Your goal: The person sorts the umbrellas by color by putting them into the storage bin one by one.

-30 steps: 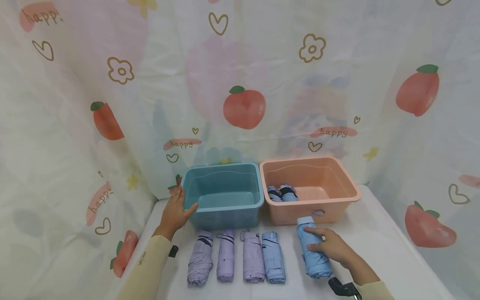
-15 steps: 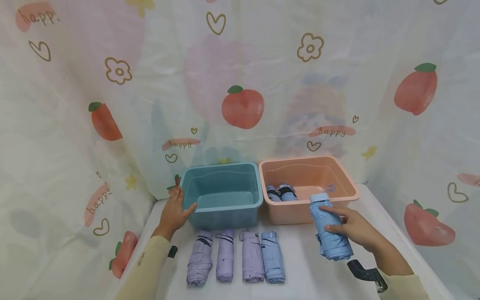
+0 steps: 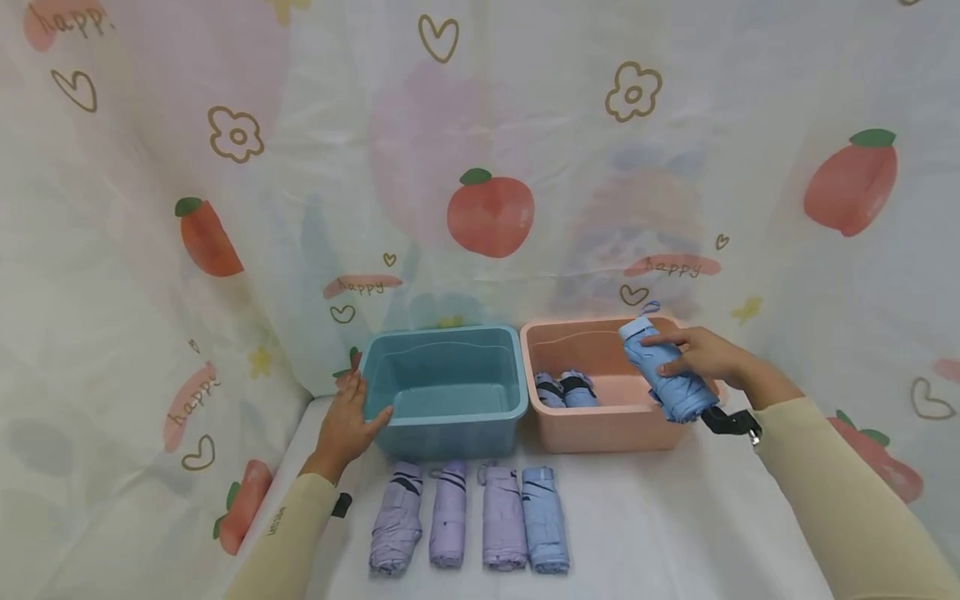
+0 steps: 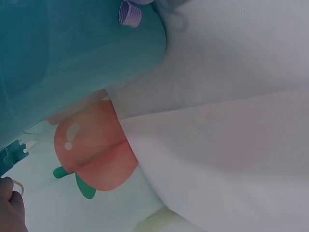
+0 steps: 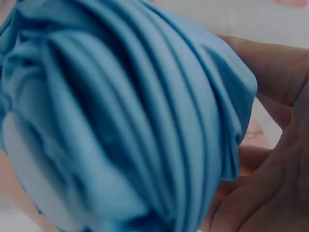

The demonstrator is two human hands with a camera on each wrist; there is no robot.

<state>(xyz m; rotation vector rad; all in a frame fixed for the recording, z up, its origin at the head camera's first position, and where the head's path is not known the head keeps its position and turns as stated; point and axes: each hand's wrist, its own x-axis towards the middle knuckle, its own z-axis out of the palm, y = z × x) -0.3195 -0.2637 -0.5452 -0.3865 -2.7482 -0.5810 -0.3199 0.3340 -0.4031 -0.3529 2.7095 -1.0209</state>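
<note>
My right hand (image 3: 708, 354) grips a blue folded umbrella (image 3: 667, 375) above the right part of the peach bin (image 3: 607, 429). The umbrella tilts, with its wrist loop end pointing up and away. In the right wrist view, the gathered folds of the blue umbrella (image 5: 145, 106) fill most of the frame, thumb and fingers around its side. Two folded umbrellas (image 3: 577, 389) with dark bands lie at the left inside the peach bin. My left hand (image 3: 345, 425) rests at the left side of the teal bin (image 3: 450, 437), fingers extended along its rim.
In front of the teal bin lie a blue folded umbrella (image 3: 546, 521) and three lilac ones, including a lilac umbrella (image 3: 504, 521) beside it. Both bins stand side by side on the white table (image 3: 660, 533), against a printed curtain (image 3: 487, 108).
My right hand has lifted the blue umbrella from the table in front of the peach bin, up and forward to above it. The left hand stays at the teal bin.
</note>
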